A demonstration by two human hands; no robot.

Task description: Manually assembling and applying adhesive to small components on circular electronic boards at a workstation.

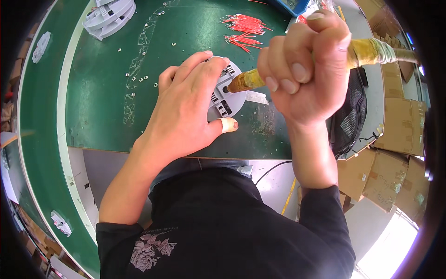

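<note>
My right hand (309, 69) is closed round a power screwdriver (246, 80) wrapped in worn yellow tape, its cable running off to the right. The dark tip meets a round grey plastic part (238, 98) that lies on the green bench and has black and metal fittings. Over the left side of this part my left hand (188, 100) is spread, gripping it between the fingers and the thumb, which has a pale wrap near its end. Much of the grey part is hidden beneath that hand. The exact spot under the tip is too small to make out.
Red wires (244, 25) lie in bundles at the far side. Small metal nuts (134, 79) are scattered on the left, near strips of clear tape. Grey plastic parts (110, 17) are stacked at the back left. A black mesh bag (350, 116) and cardboard boxes (385, 176) are on the right.
</note>
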